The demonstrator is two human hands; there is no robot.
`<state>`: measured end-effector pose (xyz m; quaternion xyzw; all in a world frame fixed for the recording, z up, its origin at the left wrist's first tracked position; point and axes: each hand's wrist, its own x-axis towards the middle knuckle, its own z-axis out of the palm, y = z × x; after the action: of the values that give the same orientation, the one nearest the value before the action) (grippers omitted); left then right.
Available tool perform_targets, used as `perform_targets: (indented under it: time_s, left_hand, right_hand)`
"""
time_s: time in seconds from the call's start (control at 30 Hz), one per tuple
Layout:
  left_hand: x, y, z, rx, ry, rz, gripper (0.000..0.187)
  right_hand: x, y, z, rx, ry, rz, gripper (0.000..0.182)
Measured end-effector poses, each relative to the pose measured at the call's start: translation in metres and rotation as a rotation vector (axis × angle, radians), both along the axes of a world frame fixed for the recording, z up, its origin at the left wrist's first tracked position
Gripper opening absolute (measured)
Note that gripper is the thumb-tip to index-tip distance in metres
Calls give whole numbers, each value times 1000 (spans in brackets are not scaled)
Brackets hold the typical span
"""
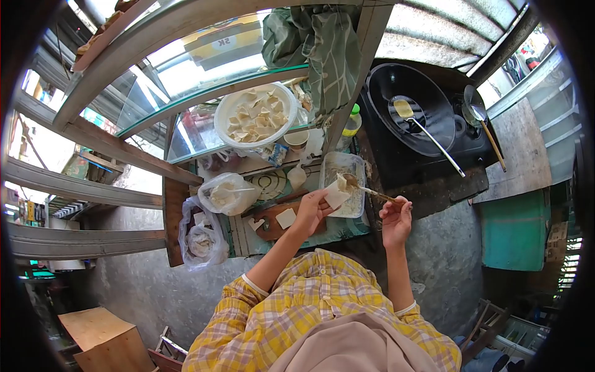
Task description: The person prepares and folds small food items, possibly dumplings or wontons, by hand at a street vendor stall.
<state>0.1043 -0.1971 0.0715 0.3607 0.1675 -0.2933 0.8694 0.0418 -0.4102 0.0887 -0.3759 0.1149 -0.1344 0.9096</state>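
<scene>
My left hand (312, 209) grips a pale, flat piece (336, 194) like a wrapper or a cut of tofu, held over the near side of a clear plastic tub (357, 211). Between the fingers of my right hand (396, 218) is the handle of a spoon (374, 193), its bowl at the upper edge of that piece. Pale, crumbly-looking stuff fills the tub. Left of my left hand lies a wooden cutting board (268, 230), bearing another pale square (286, 217) and a smaller scrap.
A white basket (220, 127) of pale folded pieces stands behind on the left. Plastic bags (228, 193) sit left of the board. At the right, a black wok (378, 93) with a ladle (437, 146) rests on a stove (396, 170), beside a wooden-handled strainer (493, 144).
</scene>
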Motion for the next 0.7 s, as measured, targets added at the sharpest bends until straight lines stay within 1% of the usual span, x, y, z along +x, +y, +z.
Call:
perform_targets:
  time_s: [0.07,0.17,0.3,0.37,0.57,0.63,0.7]
  left_hand:
    - [4,-2,23,-130,17,4,32]
    - [8,-1,46,-215,75,11,37]
    - [8,5,65,-279,86,11,36]
    - [8,8,70,-308,87,-4,34]
    - [6,12,73,-389,182,-8,34]
    - [6,17,78,-414,169,-14,34]
    - [5,19,81,-423,162,-19,35]
  right_hand:
    - [3,3,9,42,-66,71,34]
    - [7,4,18,81,-154,151,33]
    - [9,4,20,101,-215,209,33]
    - [10,5,22,116,-225,220,34]
    - [13,7,29,204,-237,231,35]
    - [13,7,29,242,-232,218,34]
    - [13,5,28,227,-232,218,34]
